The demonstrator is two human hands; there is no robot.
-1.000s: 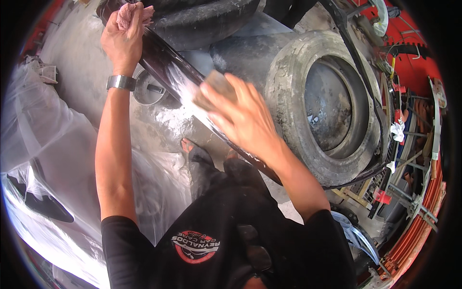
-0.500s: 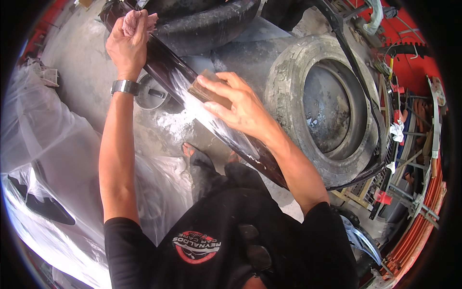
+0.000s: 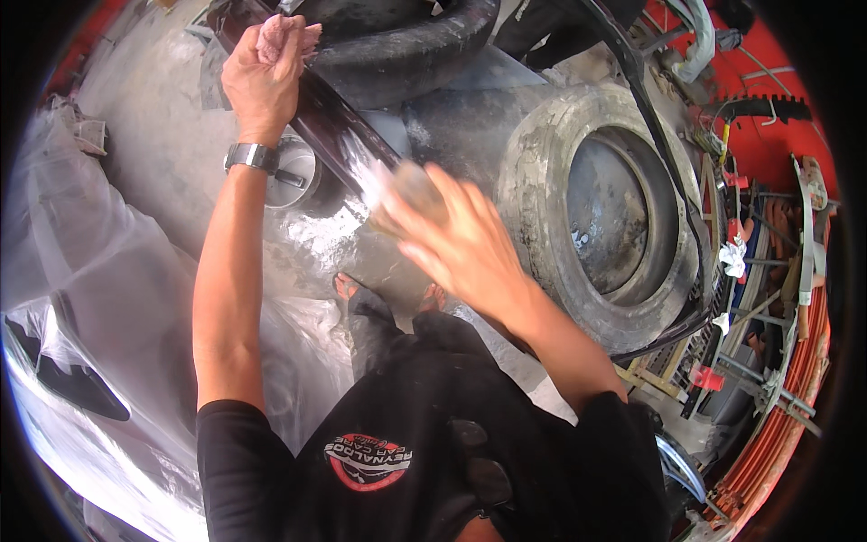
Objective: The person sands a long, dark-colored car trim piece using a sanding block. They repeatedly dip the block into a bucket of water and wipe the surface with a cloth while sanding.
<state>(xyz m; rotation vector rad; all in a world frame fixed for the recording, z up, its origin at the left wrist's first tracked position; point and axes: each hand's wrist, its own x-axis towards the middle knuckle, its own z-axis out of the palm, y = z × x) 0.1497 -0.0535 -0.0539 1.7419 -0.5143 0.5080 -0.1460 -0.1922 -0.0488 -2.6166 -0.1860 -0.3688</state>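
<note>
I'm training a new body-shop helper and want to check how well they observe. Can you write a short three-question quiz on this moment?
1. True or false: the left hand grips the upper end of the dark trim strip.
2. What does the right hand press against the strip? A) a spray can B) a sanding block C) a hammer
3. Fill in: to the right of the hands stands a worn, dusty ____.

Key: 1 true; 2 B, though the block is blurred by motion; 3 tyre.
</note>
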